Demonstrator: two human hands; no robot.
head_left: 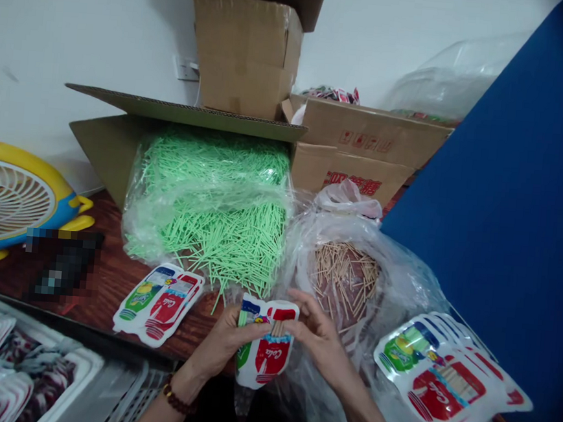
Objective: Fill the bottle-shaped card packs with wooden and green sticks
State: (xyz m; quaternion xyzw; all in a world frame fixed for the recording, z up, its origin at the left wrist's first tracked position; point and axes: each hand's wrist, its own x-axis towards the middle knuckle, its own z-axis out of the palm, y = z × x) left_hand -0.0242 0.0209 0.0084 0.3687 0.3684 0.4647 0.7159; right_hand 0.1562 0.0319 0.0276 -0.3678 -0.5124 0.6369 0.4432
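I'm at a packing bench in a small workshop or stockroom. Cardboard cartons [245, 52] are stacked against the far wall. An open carton [106, 145] spills a bag of green sticks [213, 212], with a bag of wooden sticks [344, 281] to its right. Printed pouches [443, 380] lie piled near left and right on the wooden table [108, 269].

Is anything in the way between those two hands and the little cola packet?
Nothing visible does. The left hand grips the cola packet by its left edge, and the right hand pinches its top right corner.
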